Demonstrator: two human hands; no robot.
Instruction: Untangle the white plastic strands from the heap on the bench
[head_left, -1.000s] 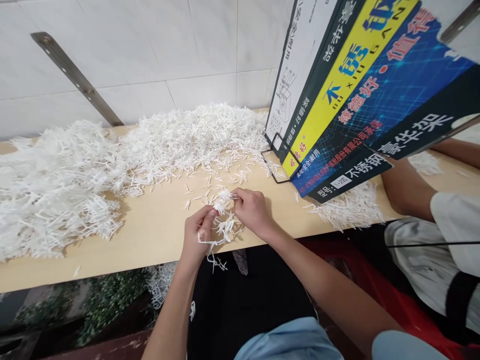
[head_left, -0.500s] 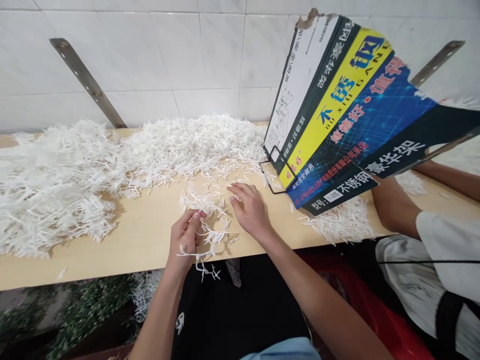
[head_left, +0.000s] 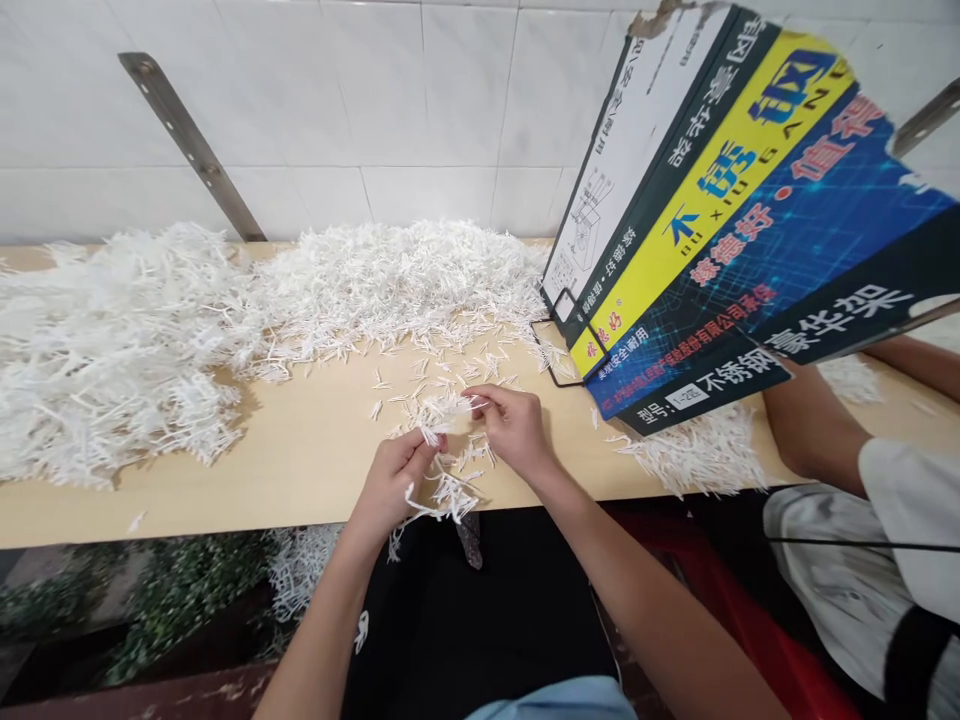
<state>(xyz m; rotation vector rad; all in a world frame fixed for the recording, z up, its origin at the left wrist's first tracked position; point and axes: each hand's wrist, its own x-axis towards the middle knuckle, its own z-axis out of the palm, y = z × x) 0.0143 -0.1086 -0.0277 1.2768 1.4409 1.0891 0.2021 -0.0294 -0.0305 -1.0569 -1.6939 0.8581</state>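
At the far left of the frame, a big heap of thin white plastic stick pieces (head_left: 112,350) lies on the pale wooden tabletop (head_left: 300,460), and above it a grey metal bracket strip (head_left: 191,145) slants across the white tiled wall (head_left: 375,100). Further right, along the back edge of the tabletop, a flatter spread of loose white sticks (head_left: 405,280) thins out toward the front edge.

Just left of centre, low in the frame, the left hand (head_left: 394,480) is closed in a pinch on the lower end of a tangled bunch of branched white plastic sprigs (head_left: 446,450), strands of which hang down over the table's front edge. Just right of it, the right hand (head_left: 514,425) pinches the upper end of the same bunch between thumb and fingertips, above the tabletop.

To the right stands a tilted printed cardboard box in blue, yellow and black (head_left: 735,210) in a black wire holder (head_left: 559,350). At the far right another person's forearm (head_left: 810,430) rests on the tabletop.
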